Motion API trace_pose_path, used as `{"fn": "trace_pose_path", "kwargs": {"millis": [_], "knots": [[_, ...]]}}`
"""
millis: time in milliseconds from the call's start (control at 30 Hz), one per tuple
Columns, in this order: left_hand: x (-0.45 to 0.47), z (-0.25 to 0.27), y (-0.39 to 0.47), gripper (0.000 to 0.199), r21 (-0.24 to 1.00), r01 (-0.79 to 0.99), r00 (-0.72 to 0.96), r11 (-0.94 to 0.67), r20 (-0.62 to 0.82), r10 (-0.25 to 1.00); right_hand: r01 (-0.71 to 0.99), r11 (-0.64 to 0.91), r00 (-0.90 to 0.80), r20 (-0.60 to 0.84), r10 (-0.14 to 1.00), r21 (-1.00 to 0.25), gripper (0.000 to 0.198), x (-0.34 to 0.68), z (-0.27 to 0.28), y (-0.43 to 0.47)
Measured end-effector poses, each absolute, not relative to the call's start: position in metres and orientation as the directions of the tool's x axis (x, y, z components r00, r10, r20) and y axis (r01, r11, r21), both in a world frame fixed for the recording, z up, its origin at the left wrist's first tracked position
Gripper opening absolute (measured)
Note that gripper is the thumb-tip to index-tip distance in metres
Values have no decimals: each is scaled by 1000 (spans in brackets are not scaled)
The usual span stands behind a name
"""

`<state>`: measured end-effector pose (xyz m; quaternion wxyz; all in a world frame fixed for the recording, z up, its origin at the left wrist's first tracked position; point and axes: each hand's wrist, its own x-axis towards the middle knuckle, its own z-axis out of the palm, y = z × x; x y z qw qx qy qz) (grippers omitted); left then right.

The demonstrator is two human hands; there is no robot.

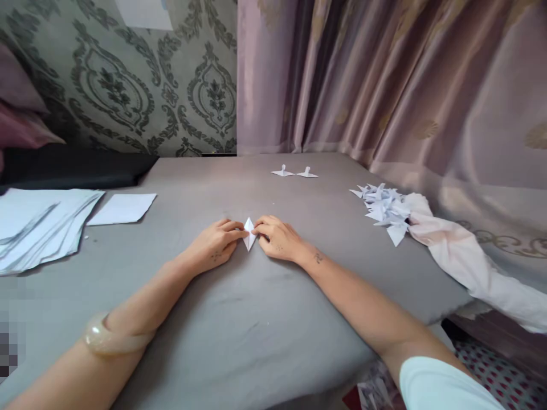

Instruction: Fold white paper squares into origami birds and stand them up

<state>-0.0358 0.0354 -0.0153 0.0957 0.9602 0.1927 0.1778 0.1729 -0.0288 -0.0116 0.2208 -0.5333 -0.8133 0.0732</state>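
A small white folded paper diamond [249, 241] lies on the grey cloth in the middle of the table, its points facing away from me and toward me. My left hand [220, 239] grips its left edge, thumb and forefinger closed together there. From the other side, my right hand [277, 236] pinches the right edge between thumb and fingers. A crease runs down the middle of the paper. The fingertips cover both of its side corners.
Stacked white paper sheets [38, 228] lie at the left, beside a smaller white paper piece [123, 209] and below a black cloth [77, 165]. Two folded paper figures [306, 172] stand at the back. A heap of folded papers [384, 205] touches a pale cloth [461, 250] at right.
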Motion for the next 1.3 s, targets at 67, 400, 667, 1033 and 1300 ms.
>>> {"fn": "trace_pose_path", "kwargs": {"millis": [67,400,667,1033,1300], "knots": [[-33,-18,35,32,314,367,828,-876,319,462,836,412,-325,277,904,-362,31,174,-10,-30],[-21,-23,36,18,624,527,576,-577,237,782,713,398,-270,298,916,-578,26,174,-15,-24],[-20,-26,39,19,688,507,557,-520,199,807,611,140,-20,162,987,-779,37,168,-17,-9],[-17,-21,31,39,898,341,459,-279,100,883,311,68,-27,62,998,-948,35,155,-14,3],[-15,5,25,65,997,76,307,5,-28,951,-264,-34,119,-67,991,-964,28,157,2,-9]]}}
